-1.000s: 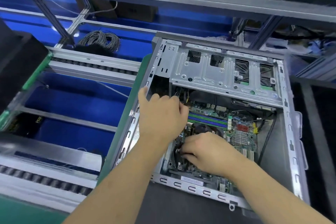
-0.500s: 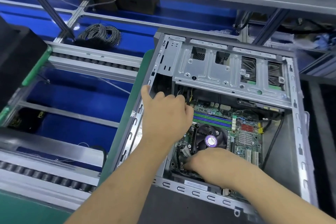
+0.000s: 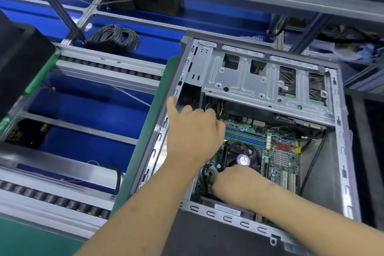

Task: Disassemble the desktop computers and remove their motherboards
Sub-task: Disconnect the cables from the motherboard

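Left hand [image 3: 194, 131], fingers curled, steadies the computer case [image 3: 340, 151]; right hand [image 3: 234, 181] fingers hidden, cannot tell; ease cable [image 3: 205, 174] off the motherboard [image 3: 278, 160] straight.

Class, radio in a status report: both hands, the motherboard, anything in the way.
Left hand curled at case edge, grip unclear. Right hand low beside CPU fan, fingers hidden. Motherboard still seated. Black cable attached.

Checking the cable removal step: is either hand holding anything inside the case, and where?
Right hand pinches the black cable bundle beside the CPU fan. Left hand is curled inside the case; its fingertips are hidden, so cannot tell.
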Demonstrator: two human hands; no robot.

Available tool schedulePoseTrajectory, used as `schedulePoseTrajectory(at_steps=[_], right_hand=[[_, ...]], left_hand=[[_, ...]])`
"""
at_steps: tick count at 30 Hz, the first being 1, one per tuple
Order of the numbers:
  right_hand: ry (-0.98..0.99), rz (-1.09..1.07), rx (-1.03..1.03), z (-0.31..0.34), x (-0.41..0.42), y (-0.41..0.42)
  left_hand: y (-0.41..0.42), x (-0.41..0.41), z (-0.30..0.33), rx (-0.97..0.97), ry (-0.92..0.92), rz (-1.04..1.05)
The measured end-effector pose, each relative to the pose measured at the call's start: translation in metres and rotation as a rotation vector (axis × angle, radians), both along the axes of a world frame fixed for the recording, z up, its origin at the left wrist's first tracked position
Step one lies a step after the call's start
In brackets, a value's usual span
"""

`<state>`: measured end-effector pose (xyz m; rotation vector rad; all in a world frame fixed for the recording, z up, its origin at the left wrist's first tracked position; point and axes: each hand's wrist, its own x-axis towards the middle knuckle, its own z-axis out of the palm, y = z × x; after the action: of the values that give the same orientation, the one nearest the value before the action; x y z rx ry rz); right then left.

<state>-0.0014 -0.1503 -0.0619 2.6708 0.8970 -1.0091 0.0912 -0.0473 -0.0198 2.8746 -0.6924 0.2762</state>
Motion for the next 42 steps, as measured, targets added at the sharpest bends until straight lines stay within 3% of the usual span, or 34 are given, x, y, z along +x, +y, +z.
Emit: schedulePoseTrajectory(at_steps=[6,12,18,25,29,33,37,39,42], right_hand=[[-0.005,0.010,-0.003,0.011,0.002,-0.001],[0.033,-0.108,0.173,0.015,-0.005,-0.018],[-0.069,-0.277,0.342,0.008,-0.012,-0.017],[-0.258,-0.650,0.761,0.016,0.005,-0.006],[-0.204,-0.774,1.007,0.025,0.004,-0.013],[-0.109,-0.856,0.997,0.030,0.008,-0.028],[-0.178,-1.154,1.002,0.037,0.018,-0.055],[-0.283,-1.232,0.856,0.041,0.014,-0.070],[-0.346,-1.138,0.552,0.045,-0.008,-0.087]], left_hand=[[0.000,0.001,0.001,-0.015,0.009,0.014],[0.001,0.002,-0.001,-0.018,0.007,0.017],[-0.001,0.000,-0.001,0.017,0.002,0.005],[-0.002,0.000,0.001,0.034,0.012,0.002],[-0.001,0.000,0.001,0.014,-0.004,0.001],[-0.001,0.001,-0.001,0.017,-0.012,-0.033],[0.000,0.003,-0.003,-0.008,-0.003,-0.066],[-0.001,0.005,-0.005,-0.074,0.054,-0.090],[-0.003,0.008,-0.005,-0.109,0.134,-0.075]])
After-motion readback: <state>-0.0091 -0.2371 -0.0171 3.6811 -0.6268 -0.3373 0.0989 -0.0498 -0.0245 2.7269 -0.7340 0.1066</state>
